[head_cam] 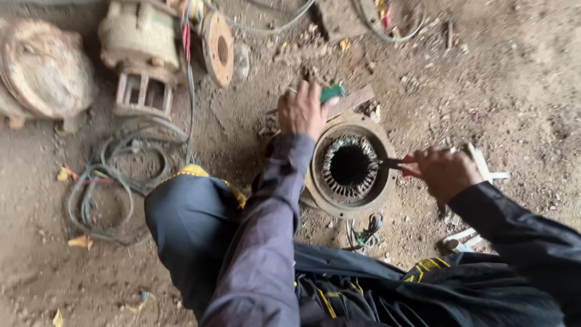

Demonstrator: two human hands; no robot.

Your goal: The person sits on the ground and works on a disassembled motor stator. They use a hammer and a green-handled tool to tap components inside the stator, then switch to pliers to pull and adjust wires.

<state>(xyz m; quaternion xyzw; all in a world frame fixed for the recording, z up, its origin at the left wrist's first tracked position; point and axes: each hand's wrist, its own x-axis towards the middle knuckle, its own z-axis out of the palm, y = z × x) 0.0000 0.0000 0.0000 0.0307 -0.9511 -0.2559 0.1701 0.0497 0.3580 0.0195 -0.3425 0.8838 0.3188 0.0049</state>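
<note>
Far left, on the dirt floor (514, 79): a rusty round end cover (42, 69), resting flat-face up as far as can be told. Just right of it, a pale, worn motor body (142, 45) with a rust-coloured flange (218, 48) facing right. Below these, a loose coil of grey cable (115, 181) lies on the ground, with yellow scraps near it.

Centre: the person's knee in dark trousers (193, 224), a yellow stripe at the edge. The left hand (301, 111) is closed over the far rim of the stator housing (350, 166), fingers curled around something with a green end (332, 92); what that object is cannot be told. A flat piece of wood (354, 100) lies just behind the housing.

The stator housing sits on the floor between the two hands, bore opening facing up towards the camera, axis roughly vertical. Ring of winding ends visible around the dark bore.

Right: the right hand (445, 172) is clenched on a red-handled tool (399, 163). Tool's long axis is near horizontal, tip pointing left, reaching the windings at the right inner edge. White strips (478, 163) lie on the ground under and beyond this hand.
</note>
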